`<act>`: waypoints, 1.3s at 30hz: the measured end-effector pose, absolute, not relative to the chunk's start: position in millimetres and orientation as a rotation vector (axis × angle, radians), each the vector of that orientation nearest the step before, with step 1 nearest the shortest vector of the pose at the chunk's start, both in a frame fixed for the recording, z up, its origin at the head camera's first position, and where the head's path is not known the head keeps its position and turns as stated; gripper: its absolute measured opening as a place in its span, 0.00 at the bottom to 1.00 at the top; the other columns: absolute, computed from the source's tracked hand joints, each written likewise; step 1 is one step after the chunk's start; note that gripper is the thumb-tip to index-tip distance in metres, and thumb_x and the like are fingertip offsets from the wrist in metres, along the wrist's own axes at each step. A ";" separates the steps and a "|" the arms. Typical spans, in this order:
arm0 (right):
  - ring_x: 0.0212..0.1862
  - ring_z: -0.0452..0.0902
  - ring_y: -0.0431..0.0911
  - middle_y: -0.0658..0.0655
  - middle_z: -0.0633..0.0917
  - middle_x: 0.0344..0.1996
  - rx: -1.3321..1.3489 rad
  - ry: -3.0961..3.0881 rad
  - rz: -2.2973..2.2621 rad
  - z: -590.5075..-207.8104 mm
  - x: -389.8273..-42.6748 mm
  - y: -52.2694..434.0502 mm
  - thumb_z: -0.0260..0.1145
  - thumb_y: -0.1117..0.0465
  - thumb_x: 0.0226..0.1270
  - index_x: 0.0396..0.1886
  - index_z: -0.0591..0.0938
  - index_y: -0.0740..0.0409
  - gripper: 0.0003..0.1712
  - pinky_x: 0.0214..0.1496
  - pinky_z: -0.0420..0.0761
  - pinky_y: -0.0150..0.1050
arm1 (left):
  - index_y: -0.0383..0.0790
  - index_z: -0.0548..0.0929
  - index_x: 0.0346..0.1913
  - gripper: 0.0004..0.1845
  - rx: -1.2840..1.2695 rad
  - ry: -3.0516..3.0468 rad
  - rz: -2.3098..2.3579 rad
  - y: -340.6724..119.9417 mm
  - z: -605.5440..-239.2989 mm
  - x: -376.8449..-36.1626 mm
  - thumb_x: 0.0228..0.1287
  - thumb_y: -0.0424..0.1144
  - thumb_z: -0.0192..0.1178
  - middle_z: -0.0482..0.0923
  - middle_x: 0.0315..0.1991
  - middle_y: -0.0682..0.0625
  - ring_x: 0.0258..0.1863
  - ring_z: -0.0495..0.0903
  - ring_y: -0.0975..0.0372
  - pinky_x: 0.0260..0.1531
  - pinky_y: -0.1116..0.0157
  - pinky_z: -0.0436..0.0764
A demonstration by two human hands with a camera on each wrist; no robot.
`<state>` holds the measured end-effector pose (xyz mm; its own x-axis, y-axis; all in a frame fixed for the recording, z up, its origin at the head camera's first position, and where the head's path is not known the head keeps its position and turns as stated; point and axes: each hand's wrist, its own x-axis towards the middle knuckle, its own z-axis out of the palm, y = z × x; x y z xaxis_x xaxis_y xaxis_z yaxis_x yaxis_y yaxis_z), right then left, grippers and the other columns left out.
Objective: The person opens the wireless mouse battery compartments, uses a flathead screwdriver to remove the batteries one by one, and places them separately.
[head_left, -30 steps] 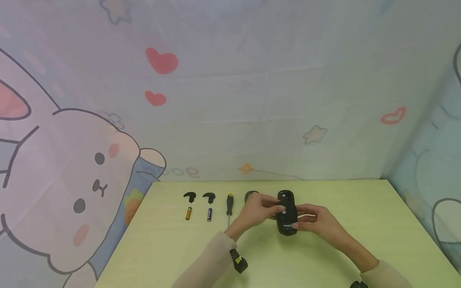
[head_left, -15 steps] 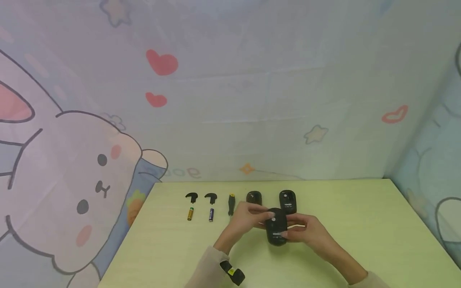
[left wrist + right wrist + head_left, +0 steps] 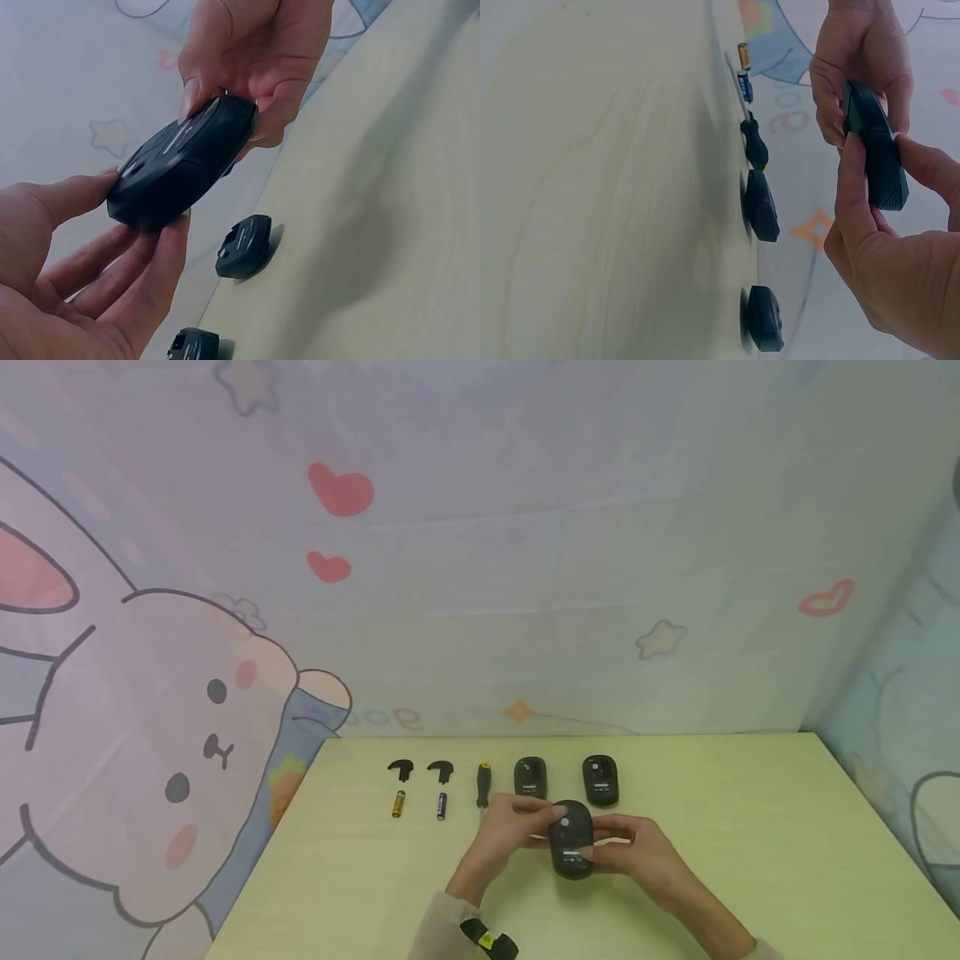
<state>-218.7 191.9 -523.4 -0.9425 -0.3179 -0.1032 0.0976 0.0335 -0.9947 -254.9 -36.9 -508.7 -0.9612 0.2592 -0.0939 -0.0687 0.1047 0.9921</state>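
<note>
Both hands hold one black computer mouse above the table, underside up with a white label showing. My left hand grips its left end, thumb on top and fingers beneath. From the other side my right hand pinches its right end, thumb and fingertips curled round the rim. The same mouse shows tilted between both hands in the wrist views. Behind it, two more black mice lie on the table.
Along the far side of the yellow-green table lie a black-handled screwdriver, a dark battery, a gold battery and two small black covers. A cartoon-printed cloth wall stands behind and to the right.
Both hands have drawn the held mouse back from the row of mice toward me and slightly left. The two mice behind it now show in full.
</note>
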 end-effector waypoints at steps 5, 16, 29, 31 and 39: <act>0.46 0.92 0.49 0.67 0.84 0.53 -0.212 2.019 -1.983 -525.2 -218.9 191.7 0.76 0.65 0.63 0.66 0.76 0.77 0.35 0.54 0.93 0.44 | 0.31 0.89 0.51 0.19 0.172 2.108 1.965 -35.2 -511.8 -251.8 0.68 0.45 0.72 0.91 0.44 0.40 0.39 0.92 0.57 0.43 0.59 0.94; 0.44 0.91 0.47 0.66 0.84 0.53 -0.203 1.999 -1.991 -527.4 -217.9 191.0 0.76 0.66 0.63 0.66 0.75 0.78 0.35 0.53 0.92 0.43 | 0.28 0.87 0.54 0.22 0.060 1.917 1.984 -29.3 -520.3 -241.7 0.69 0.45 0.71 0.90 0.48 0.43 0.45 0.90 0.60 0.56 0.59 0.90; 0.45 0.92 0.49 0.64 0.85 0.51 -0.196 2.002 -1.996 -530.0 -221.3 190.2 0.76 0.66 0.63 0.65 0.76 0.77 0.34 0.54 0.92 0.44 | 0.25 0.87 0.54 0.22 0.010 1.895 2.053 -24.7 -517.9 -237.4 0.62 0.36 0.75 0.90 0.49 0.40 0.44 0.90 0.61 0.53 0.59 0.92; 0.45 0.92 0.50 0.64 0.84 0.51 -0.194 2.005 -1.994 -529.4 -221.6 188.9 0.77 0.65 0.63 0.66 0.76 0.77 0.35 0.54 0.92 0.44 | 0.25 0.87 0.54 0.22 -0.010 1.917 2.060 -23.6 -518.7 -236.7 0.61 0.36 0.76 0.90 0.49 0.40 0.44 0.90 0.60 0.53 0.59 0.92; 0.45 0.92 0.51 0.64 0.84 0.50 -0.179 2.019 -1.990 -527.5 -220.6 185.3 0.78 0.64 0.62 0.65 0.77 0.76 0.34 0.53 0.93 0.44 | 0.30 0.88 0.55 0.23 -0.033 2.035 2.024 -20.9 -520.7 -234.9 0.58 0.37 0.79 0.92 0.43 0.41 0.41 0.92 0.61 0.47 0.63 0.92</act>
<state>-220.6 185.3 -527.5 -0.9474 -0.2950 -0.1244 0.1201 0.0327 -0.9922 -234.9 -20.9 -520.7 -0.9631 0.1733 -0.2059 -0.2049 0.0236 0.9785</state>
